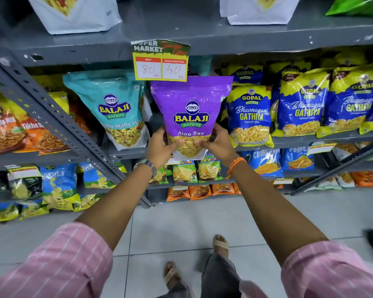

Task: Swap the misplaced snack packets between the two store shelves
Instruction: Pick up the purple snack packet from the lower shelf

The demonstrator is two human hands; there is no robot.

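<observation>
I saw both hands gripping the purple packet (191,117) by its lower end, left hand (159,147) and right hand (219,143) clamped on opposite sides. It stood upright at the front of the grey shelf (121,152), between a teal packet (119,108) and blue-and-yellow packets (249,115), under a price tag (160,61).

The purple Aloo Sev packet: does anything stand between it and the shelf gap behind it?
Nothing visible blocks it. Both hands, left hand and right hand, hold the purple Aloo Sev packet between the teal Balaji packet and the Gopal Gathiya packet.
</observation>
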